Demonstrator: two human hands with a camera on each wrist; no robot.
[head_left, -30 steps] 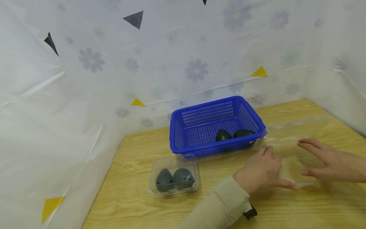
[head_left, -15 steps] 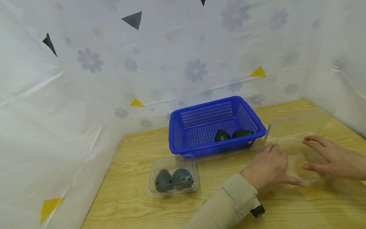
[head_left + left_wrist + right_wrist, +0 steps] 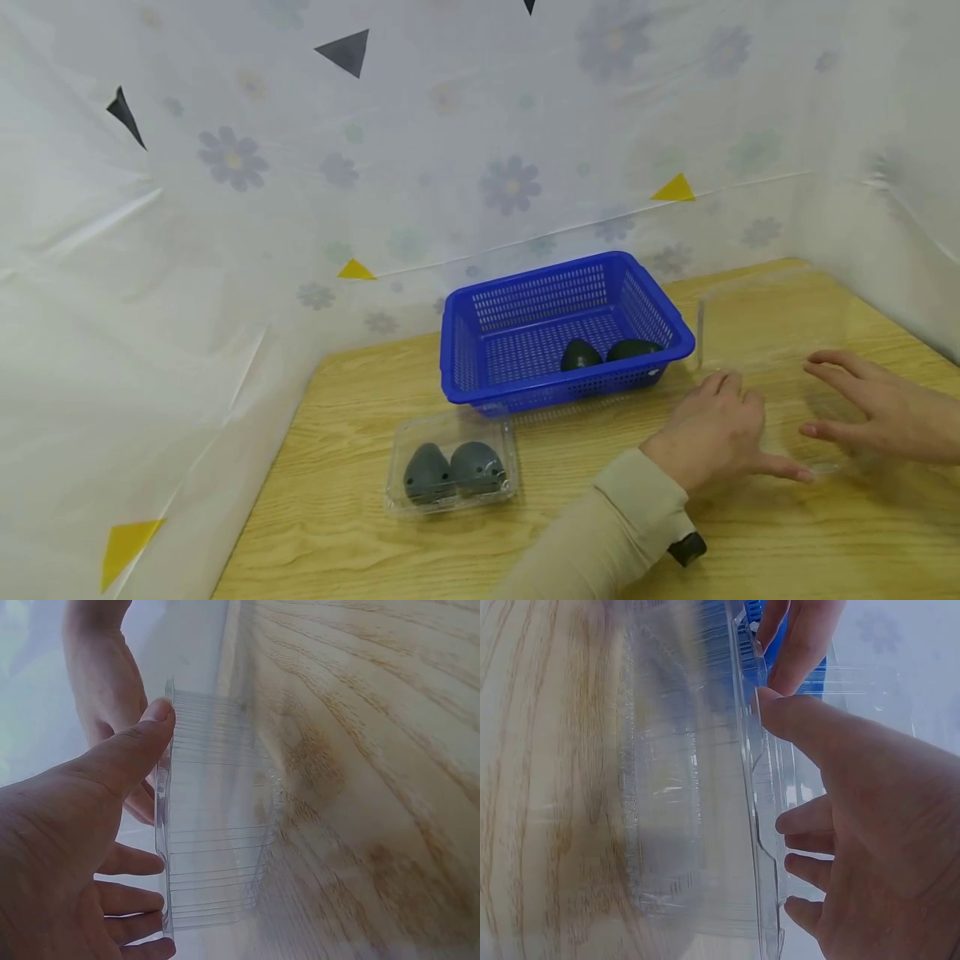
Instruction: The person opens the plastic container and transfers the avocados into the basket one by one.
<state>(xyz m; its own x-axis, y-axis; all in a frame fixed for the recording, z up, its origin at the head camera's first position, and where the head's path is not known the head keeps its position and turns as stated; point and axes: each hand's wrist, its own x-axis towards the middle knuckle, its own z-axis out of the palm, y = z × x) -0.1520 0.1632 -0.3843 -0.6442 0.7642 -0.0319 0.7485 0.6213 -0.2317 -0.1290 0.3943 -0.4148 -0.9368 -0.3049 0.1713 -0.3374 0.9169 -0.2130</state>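
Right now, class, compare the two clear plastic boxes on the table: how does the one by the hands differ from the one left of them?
The open clear box holds nothing, its lid raised; the shut clear box holds two dark avocados. The left hand and right hand touch the open clear box; nothing touches the shut one. Both are transparent and sit on the wooden table.
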